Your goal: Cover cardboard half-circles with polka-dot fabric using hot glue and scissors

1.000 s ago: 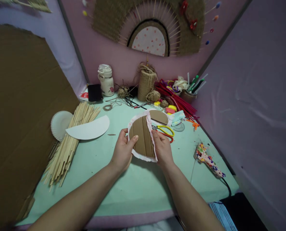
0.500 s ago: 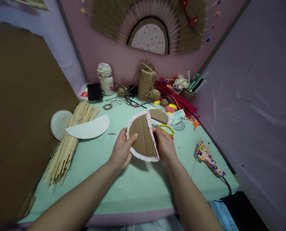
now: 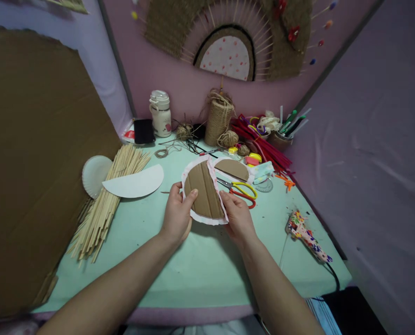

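Observation:
Between my hands, above the table, is a half-round cardboard piece (image 3: 204, 190) with a white-and-pink edging folded around its rim. My left hand (image 3: 177, 211) grips its curved left side, thumb on the brown face. On the straight right edge, my right hand (image 3: 238, 215) pinches the edging near the lower corner. Just beyond the right hand lie scissors (image 3: 245, 190) with yellow and red handles. A second half-round cardboard piece (image 3: 232, 169) with similar white edging rests flat behind the held one.
Thin wooden sticks (image 3: 105, 204) lie at left under a white paper half-round (image 3: 137, 182), beside a paper plate (image 3: 94, 176). A corded glue gun (image 3: 308, 236) is at right. Along the back stand a bottle (image 3: 161, 115), a twine spool (image 3: 218, 120) and a pen cup (image 3: 280, 138).
My right hand has slid down the straight edge toward the lower corner, uncovering more of the scissors. The cardboard piece is held slightly higher. The whole view has shifted a little.

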Demonstrator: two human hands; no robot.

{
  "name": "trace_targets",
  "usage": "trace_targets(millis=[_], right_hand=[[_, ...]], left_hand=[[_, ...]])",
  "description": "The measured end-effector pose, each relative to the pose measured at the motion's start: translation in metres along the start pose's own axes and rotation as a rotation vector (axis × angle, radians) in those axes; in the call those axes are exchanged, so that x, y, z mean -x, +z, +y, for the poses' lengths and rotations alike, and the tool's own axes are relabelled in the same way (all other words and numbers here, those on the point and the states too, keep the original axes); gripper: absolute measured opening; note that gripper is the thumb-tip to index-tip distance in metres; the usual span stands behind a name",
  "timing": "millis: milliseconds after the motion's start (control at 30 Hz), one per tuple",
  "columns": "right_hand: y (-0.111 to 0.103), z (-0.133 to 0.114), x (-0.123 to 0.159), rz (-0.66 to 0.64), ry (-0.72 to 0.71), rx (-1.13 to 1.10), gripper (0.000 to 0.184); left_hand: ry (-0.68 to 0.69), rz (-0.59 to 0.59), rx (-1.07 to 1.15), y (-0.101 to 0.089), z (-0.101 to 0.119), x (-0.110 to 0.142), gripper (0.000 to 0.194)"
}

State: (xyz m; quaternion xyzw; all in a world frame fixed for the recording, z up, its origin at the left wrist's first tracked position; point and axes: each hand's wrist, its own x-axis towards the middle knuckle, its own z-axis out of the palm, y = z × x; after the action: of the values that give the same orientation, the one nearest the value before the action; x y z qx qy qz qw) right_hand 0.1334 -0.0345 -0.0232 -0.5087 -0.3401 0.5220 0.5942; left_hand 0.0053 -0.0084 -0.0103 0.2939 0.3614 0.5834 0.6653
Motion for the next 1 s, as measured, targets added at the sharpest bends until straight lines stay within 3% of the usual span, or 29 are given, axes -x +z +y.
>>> trace_targets(millis=[233, 367, 533, 633, 800, 1000], right_hand=[[-0.006, -0.002, -0.001, 0.118, -0.199, 0.206, 0.031], [-0.007, -0.002, -0.003, 0.068, -0.186, 0.24, 0.03], [-0.013, 0.001, -0.009, 0.019, -0.156, 0.269, 0.038], [-0.016, -0.002, -0.011, 0.075, -0.226, 0.324, 0.038], [-0.01, -0.008, -0.004, 0.136, -0.444, 0.493, 0.013], [-0.004, -0.005, 0.0, 0.133, -0.656, 0.707, 0.008]], left_hand=[[-0.003, -0.001, 0.003, 0.001, -0.001, 0.003, 0.039], [-0.092, -0.029, 0.053, 0.0, 0.003, 0.001, 0.041], [-0.257, -0.174, 0.109, -0.003, 0.006, -0.003, 0.049], [-0.194, -0.139, 0.109, -0.003, 0.005, -0.003, 0.053], [-0.036, 0.008, -0.055, -0.002, -0.002, -0.001, 0.052], [0.082, -0.006, -0.21, -0.006, -0.013, -0.001, 0.053]])
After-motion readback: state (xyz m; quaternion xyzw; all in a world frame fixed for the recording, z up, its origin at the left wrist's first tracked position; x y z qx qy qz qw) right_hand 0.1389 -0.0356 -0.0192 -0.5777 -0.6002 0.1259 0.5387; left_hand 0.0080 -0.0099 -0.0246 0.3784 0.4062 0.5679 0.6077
